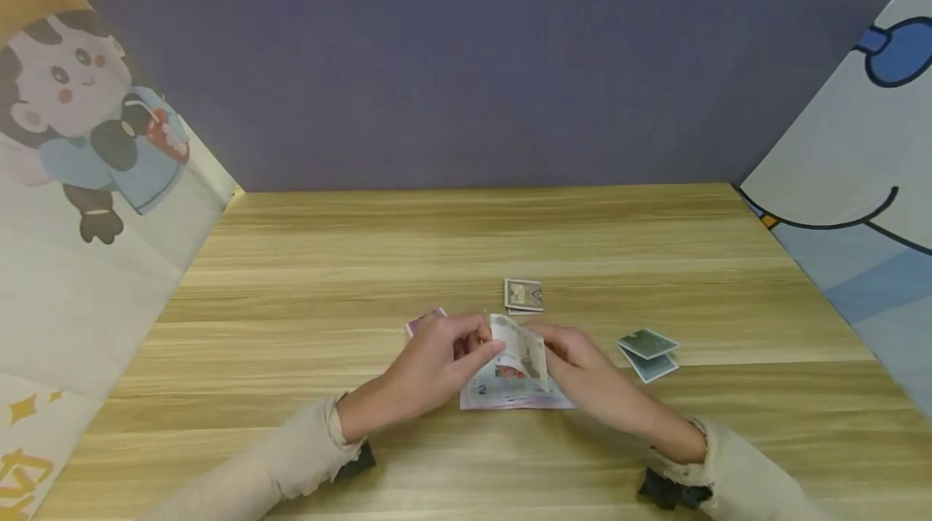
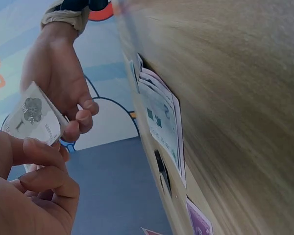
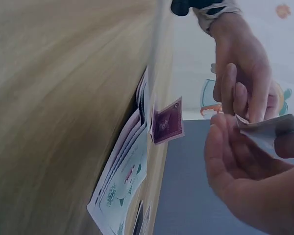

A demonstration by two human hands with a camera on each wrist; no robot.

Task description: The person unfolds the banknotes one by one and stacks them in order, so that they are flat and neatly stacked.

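Note:
A pale folded banknote (image 1: 530, 349) is held above the table between both hands. My left hand (image 1: 429, 367) pinches its left side between thumb and fingers. From the other side, my right hand (image 1: 600, 383) grips it, its thumb and fingers around the paper in the right wrist view. The left wrist view shows a grey floral print on the banknote (image 2: 27, 120). Directly beneath the hands lies a loose stack of banknotes (image 1: 480, 398), a pale green-blue one on top with pinkish edges under it; the hands partly cover this stack.
Behind the hands lies a folded brownish banknote (image 1: 524, 294). A folded dark green banknote (image 1: 648, 343) stands partly open on the right. Left of the stack, a folded purple banknote (image 3: 167, 122) is half hidden by the left hand in the head view. A dark panel (image 1: 480, 60) closes the table's back.

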